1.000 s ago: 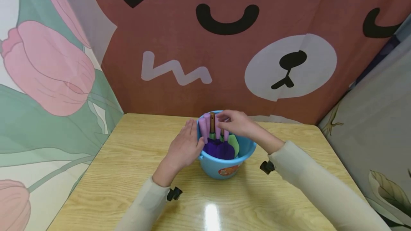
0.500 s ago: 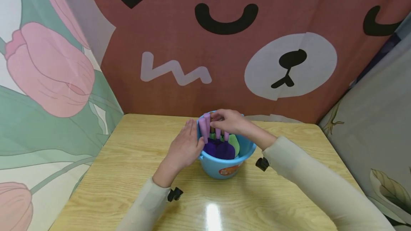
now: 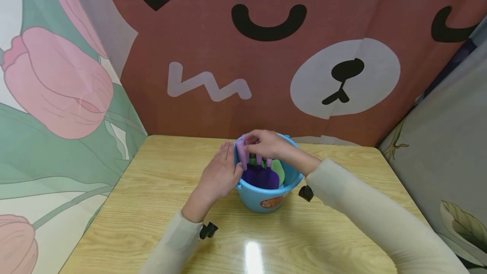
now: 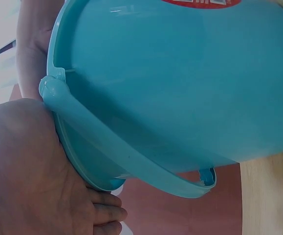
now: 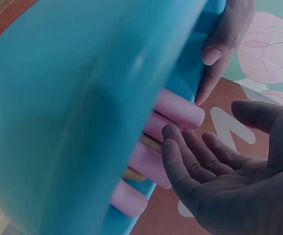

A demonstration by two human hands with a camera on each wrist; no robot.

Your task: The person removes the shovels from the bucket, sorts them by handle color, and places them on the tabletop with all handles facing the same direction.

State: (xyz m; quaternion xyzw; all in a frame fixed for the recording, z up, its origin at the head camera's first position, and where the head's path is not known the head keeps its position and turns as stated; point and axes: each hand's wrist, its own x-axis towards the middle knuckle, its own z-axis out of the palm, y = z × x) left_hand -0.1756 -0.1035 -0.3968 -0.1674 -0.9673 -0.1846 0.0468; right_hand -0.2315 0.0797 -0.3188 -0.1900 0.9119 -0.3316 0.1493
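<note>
A light blue bucket stands on the table, holding several toy garden tools. Pink handles and wooden handles stick up from it, above purple scoop heads and a light green piece. My left hand rests on the bucket's left rim with straight fingers. My right hand is over the back of the rim, its fingertips right at the pink handles and its thumb apart, pinching nothing. In the left wrist view, the bucket's carrying handle hangs down along its side.
The wood-grain table ends at a printed cloth with a bear's face, just behind the bucket. Cloths with flowers and leaves hang at both sides. A small black device sits at the left cuff.
My right hand has moved left across the handle tops, from the right-hand handles to the leftmost pink ones. The left hand and the bucket have stayed in place.
</note>
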